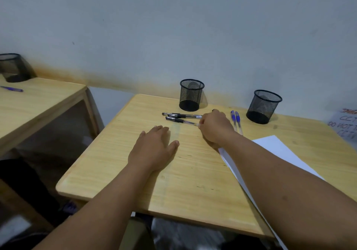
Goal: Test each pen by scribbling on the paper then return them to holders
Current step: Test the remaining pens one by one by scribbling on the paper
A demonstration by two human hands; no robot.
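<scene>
Two black pens lie side by side on the wooden desk (116,164), the far one (181,115) and the near one (181,121). My right hand (214,127) pinches the right end of the near black pen, which still lies on the desk. My left hand (154,147) rests flat on the wood, fingers apart, holding nothing. Two blue pens (236,120) lie just right of my right hand. Two black mesh holders stand at the back, one in the middle (191,95) and one to the right (263,107); both look empty. White paper (278,149) lies partly under my right forearm.
A second wooden desk (38,105) stands to the left with another mesh holder (13,67) and a blue pen (12,89). A handwritten note (345,124) lies at the right edge. A grey wall runs behind the desks, with a gap between them.
</scene>
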